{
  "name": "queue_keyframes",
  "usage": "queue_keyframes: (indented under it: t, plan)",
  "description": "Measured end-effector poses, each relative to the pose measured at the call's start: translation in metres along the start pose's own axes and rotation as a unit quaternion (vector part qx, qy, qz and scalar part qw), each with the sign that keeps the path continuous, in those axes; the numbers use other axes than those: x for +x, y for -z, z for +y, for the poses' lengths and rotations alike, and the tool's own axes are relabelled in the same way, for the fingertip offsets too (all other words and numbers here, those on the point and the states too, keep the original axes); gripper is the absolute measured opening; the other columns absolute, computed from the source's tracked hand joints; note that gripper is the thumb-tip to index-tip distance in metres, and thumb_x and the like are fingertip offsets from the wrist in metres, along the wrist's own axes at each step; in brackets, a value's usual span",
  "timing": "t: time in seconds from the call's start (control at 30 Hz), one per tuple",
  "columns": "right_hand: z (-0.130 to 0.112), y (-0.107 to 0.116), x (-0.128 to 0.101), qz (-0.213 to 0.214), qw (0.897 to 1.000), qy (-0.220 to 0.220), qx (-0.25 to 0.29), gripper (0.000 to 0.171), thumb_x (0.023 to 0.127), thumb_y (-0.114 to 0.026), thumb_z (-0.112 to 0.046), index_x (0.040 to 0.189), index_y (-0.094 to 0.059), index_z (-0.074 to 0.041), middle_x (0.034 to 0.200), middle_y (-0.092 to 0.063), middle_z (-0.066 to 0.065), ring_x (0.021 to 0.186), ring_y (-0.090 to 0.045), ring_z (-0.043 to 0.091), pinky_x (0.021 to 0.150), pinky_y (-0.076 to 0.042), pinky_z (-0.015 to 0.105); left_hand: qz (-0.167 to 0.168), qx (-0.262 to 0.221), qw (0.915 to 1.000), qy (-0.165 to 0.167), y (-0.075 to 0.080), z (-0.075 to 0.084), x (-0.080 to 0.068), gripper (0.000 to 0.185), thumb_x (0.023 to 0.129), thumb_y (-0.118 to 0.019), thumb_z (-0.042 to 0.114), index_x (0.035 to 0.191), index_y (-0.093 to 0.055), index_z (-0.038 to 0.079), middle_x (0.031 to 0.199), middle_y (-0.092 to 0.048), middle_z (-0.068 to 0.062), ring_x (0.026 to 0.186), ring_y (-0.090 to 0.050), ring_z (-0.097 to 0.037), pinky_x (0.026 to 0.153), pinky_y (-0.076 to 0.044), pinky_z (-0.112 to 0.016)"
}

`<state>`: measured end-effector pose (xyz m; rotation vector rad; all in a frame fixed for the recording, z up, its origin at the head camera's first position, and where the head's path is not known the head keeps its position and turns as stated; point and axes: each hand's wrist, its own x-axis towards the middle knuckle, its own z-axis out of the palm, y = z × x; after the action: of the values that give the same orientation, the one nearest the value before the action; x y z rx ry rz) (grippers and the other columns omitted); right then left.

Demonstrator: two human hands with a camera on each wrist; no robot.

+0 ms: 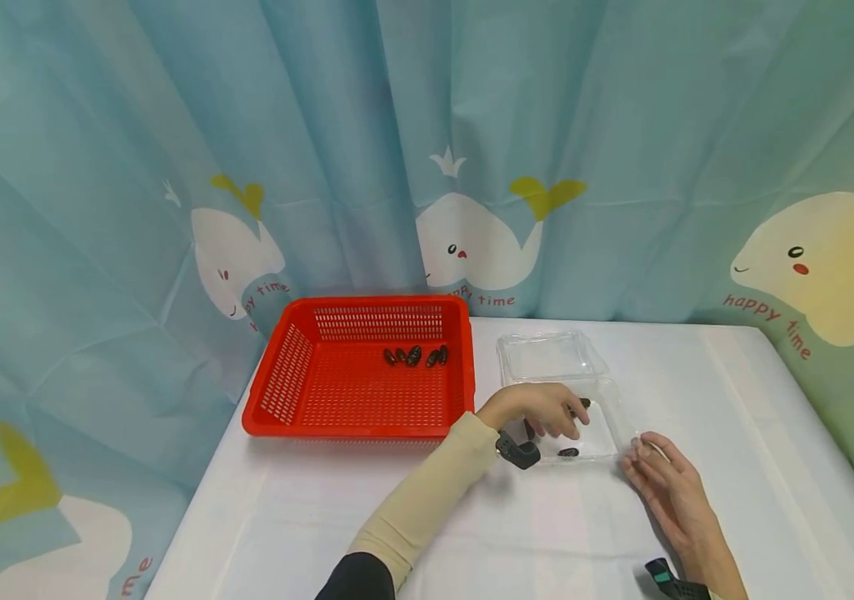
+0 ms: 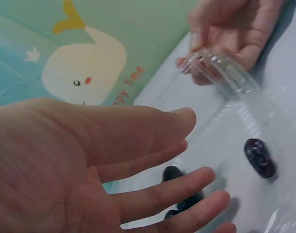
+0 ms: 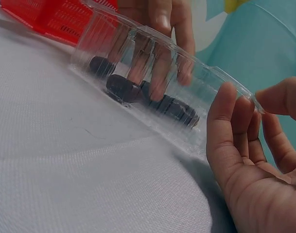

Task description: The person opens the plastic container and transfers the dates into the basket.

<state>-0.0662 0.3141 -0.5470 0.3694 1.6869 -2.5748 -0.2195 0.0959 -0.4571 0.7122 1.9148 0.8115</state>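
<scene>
left hand point(image 1: 539, 410) reaches into the clear container point(image 1: 606, 417) near the table's middle, fingers spread loosely just above the dark dates point(image 3: 122, 88) lying beneath them; right hand point(image 1: 670, 487) steadies the container's near right corner, fingers straight.

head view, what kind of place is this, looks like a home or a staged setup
Probably a staged recording corner, not a lived-in room: a whale-print curtain hung as backdrop, a table under a white cloth, and on it just a red basket and a clear plastic box.
</scene>
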Motion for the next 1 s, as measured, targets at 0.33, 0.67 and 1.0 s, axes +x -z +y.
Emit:
queue_keyframes:
  t: [0.33, 0.67, 1.0]
  plan:
    - [0.0, -0.002, 0.001, -0.01, 1.0, 0.013, 0.007, 0.023, 0.109, -0.049, -0.004, 0.121, -0.059, -0.02, 0.104, -0.066, -0.007, 0.096, -0.07, 0.005, 0.094, -0.06, 0.023, 0.033, 0.034, 0.9986, 0.022, -0.013, 0.002, 0.0, 0.036, 0.095, -0.071, 0.013, 0.132, -0.071, 0.012, 0.1, -0.07, 0.005, 0.088, -0.067, -0.014, 0.067, -0.06, -0.033]
    - [0.0, 0.002, -0.001, -0.025, 0.999, 0.027, 0.027, 0.027, 0.108, -0.047, 0.0, 0.125, -0.059, -0.019, 0.105, -0.067, -0.007, 0.097, -0.071, 0.005, 0.095, -0.059, 0.023, 0.042, 0.043, 0.9975, 0.036, -0.026, 0.008, 0.004, 0.033, 0.094, -0.073, 0.009, 0.127, -0.075, 0.01, 0.098, -0.077, 0.001, 0.078, -0.066, -0.005, 0.065, -0.062, -0.029]
    - [0.0, 0.0, -0.001, -0.019, 0.999, 0.02, 0.02, 0.026, 0.108, -0.049, -0.002, 0.126, -0.059, -0.019, 0.105, -0.067, -0.007, 0.097, -0.071, 0.005, 0.095, -0.059, 0.022, 0.034, 0.071, 0.9967, -0.016, -0.033, 0.004, 0.005, 0.022, 0.094, -0.069, -0.003, 0.112, -0.079, 0.005, 0.089, -0.071, 0.002, 0.068, -0.055, -0.002, 0.058, -0.052, -0.017]
